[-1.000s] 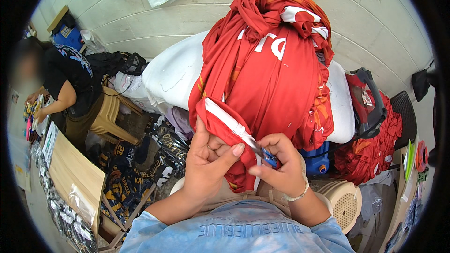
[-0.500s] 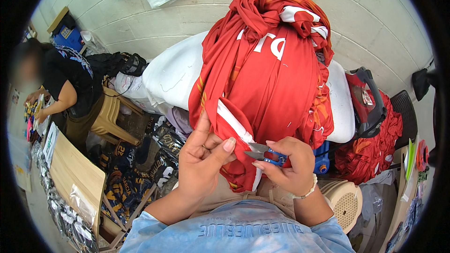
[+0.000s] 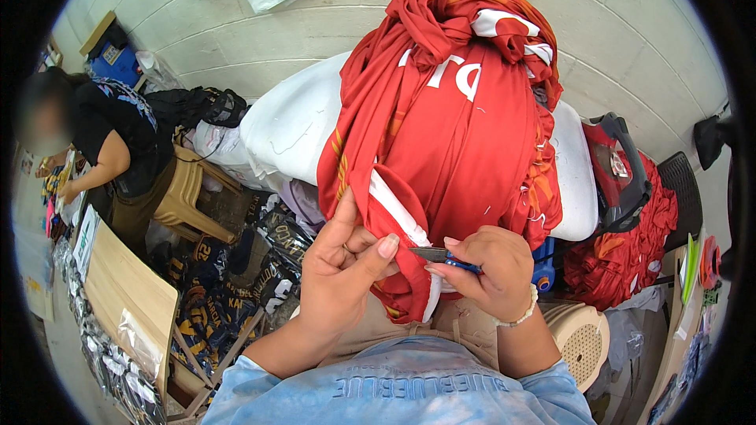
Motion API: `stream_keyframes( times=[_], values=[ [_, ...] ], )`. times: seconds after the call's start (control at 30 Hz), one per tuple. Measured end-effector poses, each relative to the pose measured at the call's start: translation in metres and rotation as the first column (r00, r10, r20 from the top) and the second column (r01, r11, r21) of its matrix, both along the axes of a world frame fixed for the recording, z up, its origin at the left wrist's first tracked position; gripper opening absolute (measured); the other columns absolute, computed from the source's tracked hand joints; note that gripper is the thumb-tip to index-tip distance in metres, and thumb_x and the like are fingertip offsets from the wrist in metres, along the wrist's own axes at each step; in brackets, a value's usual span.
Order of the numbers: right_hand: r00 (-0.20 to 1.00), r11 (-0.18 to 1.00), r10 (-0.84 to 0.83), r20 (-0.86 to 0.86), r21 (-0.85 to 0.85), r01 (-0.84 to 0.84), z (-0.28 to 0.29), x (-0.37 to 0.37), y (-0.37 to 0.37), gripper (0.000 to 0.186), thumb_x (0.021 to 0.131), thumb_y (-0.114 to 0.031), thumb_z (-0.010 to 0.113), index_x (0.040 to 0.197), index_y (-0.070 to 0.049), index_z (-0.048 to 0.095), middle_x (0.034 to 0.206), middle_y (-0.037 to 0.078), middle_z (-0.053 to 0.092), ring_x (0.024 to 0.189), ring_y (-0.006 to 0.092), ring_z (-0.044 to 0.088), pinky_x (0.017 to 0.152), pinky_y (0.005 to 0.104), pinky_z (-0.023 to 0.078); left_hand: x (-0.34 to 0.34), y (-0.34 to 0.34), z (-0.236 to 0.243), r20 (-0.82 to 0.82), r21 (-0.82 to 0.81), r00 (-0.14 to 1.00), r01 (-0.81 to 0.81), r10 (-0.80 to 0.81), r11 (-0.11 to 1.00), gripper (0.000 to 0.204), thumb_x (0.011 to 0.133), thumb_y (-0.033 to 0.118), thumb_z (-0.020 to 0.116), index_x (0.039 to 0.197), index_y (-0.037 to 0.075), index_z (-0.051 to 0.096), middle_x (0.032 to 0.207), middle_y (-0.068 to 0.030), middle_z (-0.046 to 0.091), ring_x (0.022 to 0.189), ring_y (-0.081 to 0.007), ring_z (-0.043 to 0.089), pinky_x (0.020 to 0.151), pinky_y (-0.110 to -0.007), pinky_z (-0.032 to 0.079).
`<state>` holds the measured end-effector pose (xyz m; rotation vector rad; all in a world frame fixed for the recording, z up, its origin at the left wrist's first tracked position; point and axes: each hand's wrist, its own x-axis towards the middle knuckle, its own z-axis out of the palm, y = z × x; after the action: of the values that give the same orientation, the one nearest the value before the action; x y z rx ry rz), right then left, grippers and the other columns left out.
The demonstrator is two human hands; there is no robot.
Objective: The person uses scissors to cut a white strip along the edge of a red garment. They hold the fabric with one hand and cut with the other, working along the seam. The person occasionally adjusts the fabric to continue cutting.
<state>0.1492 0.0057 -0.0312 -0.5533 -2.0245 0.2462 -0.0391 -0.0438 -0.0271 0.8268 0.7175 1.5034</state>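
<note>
My left hand pinches a folded edge of red fabric that has a white band along it. My right hand grips a small pair of thread snips with blue handles, its metal blade lying against the band beside my left thumb. The held edge hangs from the front of a big heap of red jerseys with white lettering and orange patterns, which is draped over a white padded surface.
At the left a co-worker in black handles small colorful items beside a tan plastic chair. Dark bagged garments lie below, near a wooden board. At right are more red garments and a beige stool.
The held edge has shifted slightly rightward and more upright. My right hand has moved slightly right, and the snips have turned so their blade points left across the band.
</note>
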Motion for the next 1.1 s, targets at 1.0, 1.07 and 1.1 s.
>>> stream_keyframes(
  times=[1.0,1.07,1.1],
  values=[
    [0.984,0.973,-0.168,-0.057,-0.167,0.157,0.009,-0.01,-0.024,0.035,0.068,-0.013,0.082,0.089,0.001,0.059,0.065,0.01,0.061,0.052,0.0187,0.06,0.046,0.0269,0.046,0.012,-0.001,-0.001,-0.014,0.048,1.0,-0.007,0.008,0.999,0.069,0.091,-0.003,0.051,0.147,0.004,0.011,0.111,-0.012,0.061,0.101,-0.0145,0.059,0.087,-0.028,0.048],
    [0.981,0.967,-0.187,-0.048,-0.187,0.176,0.01,-0.01,-0.026,0.035,0.068,-0.013,0.082,0.089,0.001,0.059,0.065,0.01,0.061,0.052,0.0188,0.06,0.046,0.027,0.046,0.011,-0.001,-0.002,-0.028,0.054,1.0,-0.005,0.006,0.999,0.069,0.091,-0.003,0.051,0.147,0.004,0.011,0.111,-0.0122,0.061,0.101,-0.0148,0.059,0.087,-0.029,0.048],
    [0.983,0.969,-0.174,-0.057,-0.188,0.161,0.01,-0.011,-0.026,0.034,0.068,-0.013,0.082,0.089,0.001,0.059,0.065,0.01,0.061,0.052,0.0189,0.06,0.047,0.0269,0.046,0.01,0.0,-0.002,-0.039,0.057,0.999,-0.005,0.007,0.998,0.069,0.091,-0.003,0.051,0.147,0.003,0.011,0.112,-0.0123,0.061,0.102,-0.0149,0.059,0.088,-0.029,0.048]
  ],
)
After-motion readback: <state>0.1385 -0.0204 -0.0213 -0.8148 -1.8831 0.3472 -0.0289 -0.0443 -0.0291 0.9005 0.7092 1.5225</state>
